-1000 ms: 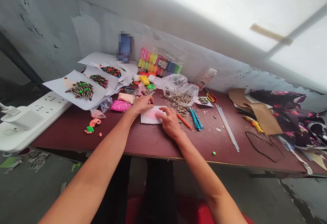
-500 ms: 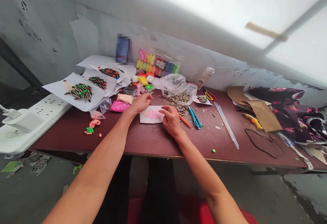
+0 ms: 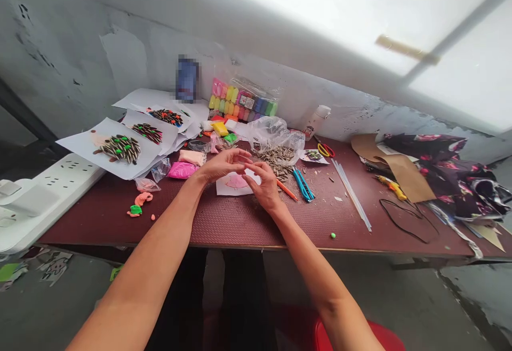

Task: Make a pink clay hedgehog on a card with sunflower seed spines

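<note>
My left hand is raised over a white card, its fingers stretched out to the right. Facing it, my right hand has curved fingers, with the thumb apart from the index finger. The fingertips of both hands meet or nearly meet; nothing shows clearly between them. Flattened pink clay lies on the card, partly covered by the hands. Just beyond my right hand are a heap of striped sunflower seeds and an orange pen-like tool.
Blue cutters, scissors and clear glue sticks lie to the right, near a yellow glue gun. Left are a pink clay pack, papers with seed hedgehogs and a power strip. Multicoloured clay packs stand behind.
My left hand has lifted off the card's upper left corner and moved right, towards my right hand. The right hand has turned, its fingers now close to the left fingertips. The view has shifted slightly.
</note>
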`<act>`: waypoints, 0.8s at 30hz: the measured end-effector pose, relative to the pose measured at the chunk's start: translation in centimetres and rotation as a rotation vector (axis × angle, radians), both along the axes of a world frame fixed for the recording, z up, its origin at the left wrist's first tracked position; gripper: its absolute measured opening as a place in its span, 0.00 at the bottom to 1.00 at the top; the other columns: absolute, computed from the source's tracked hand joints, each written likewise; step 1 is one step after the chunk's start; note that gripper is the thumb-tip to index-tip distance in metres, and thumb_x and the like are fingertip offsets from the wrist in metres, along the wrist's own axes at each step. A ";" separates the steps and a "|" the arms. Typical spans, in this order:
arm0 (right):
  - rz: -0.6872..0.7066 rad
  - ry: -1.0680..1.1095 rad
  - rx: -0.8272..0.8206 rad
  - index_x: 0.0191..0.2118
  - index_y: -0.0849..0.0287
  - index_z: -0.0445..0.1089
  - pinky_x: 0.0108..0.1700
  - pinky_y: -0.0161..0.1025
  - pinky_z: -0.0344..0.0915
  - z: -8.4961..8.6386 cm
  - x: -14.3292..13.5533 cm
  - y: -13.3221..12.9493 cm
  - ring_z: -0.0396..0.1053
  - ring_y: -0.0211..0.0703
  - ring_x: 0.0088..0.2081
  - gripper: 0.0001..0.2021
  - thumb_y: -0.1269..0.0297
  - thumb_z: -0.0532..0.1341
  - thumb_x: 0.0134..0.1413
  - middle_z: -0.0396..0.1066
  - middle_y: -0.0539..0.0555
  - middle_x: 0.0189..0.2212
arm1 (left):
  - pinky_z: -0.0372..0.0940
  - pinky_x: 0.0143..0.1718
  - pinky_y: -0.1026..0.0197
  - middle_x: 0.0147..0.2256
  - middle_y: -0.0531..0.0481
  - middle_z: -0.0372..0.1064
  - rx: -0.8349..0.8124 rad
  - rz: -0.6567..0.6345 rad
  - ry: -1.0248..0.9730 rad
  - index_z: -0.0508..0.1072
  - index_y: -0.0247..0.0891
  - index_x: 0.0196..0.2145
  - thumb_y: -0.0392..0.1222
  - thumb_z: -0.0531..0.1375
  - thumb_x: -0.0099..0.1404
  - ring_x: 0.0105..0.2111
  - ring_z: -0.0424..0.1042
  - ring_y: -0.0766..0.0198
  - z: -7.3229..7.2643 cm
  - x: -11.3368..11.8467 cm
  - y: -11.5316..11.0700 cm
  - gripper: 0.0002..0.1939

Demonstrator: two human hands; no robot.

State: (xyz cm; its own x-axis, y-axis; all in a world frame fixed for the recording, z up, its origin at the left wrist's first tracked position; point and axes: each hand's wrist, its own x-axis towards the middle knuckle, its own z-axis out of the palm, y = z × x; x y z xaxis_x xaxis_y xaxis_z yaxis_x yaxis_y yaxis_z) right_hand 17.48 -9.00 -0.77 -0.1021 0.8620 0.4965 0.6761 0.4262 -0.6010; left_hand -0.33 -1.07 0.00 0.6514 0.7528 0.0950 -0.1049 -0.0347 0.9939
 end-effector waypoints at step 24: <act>0.013 0.166 0.034 0.36 0.56 0.78 0.38 0.37 0.65 1.1 -1.0 1.4 0.67 0.37 0.31 0.06 0.64 0.63 0.59 0.74 0.51 0.32 | 0.74 0.36 0.61 0.30 0.47 0.77 -0.089 0.077 -0.011 0.73 0.31 0.35 0.54 0.75 0.49 0.29 0.76 0.66 1.1 -0.3 -0.3 0.26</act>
State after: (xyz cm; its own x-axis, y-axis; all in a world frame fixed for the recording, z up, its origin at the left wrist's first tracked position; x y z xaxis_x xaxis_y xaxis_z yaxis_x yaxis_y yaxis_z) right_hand 16.50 -7.57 0.30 -0.0272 0.8437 0.5361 0.5627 0.4562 -0.6894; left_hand -0.63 -1.33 1.13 0.5906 0.8063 0.0321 -0.1158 0.0453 0.9922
